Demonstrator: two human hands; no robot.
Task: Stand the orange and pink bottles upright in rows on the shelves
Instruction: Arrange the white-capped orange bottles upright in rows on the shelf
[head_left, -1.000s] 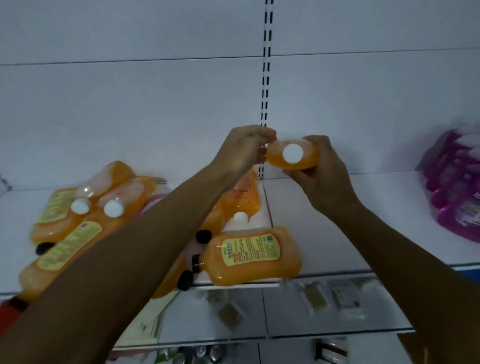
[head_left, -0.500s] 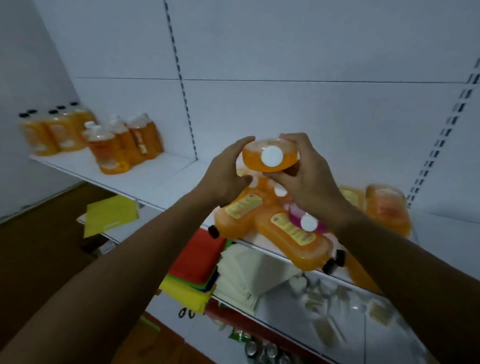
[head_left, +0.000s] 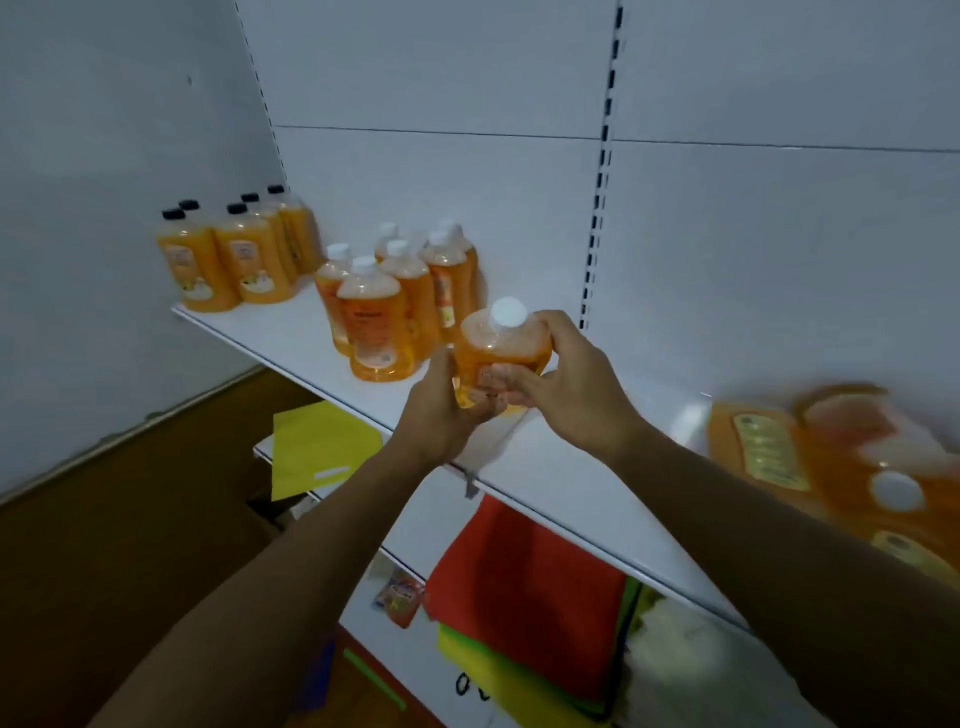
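Orange bottle (head_left: 498, 358) w/ white cap, roughly upright, held at frame centre over white shelf (head_left: 545, 467) front edge. Left hand (head_left: 441, 410) grips its lower side, right hand (head_left: 561, 384) wraps body from 3 o'clock. White-cap row (head_left: 400, 301) stands at 10 o'clock, black-cap row (head_left: 234, 254) beyond. Blurred lying bottles (head_left: 841, 462) at 4 o'clock.

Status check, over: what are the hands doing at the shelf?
Both hands, left and right, grip one white-capped orange bottle above the shelf. Upright white-capped group close behind. Landing spot looks free.
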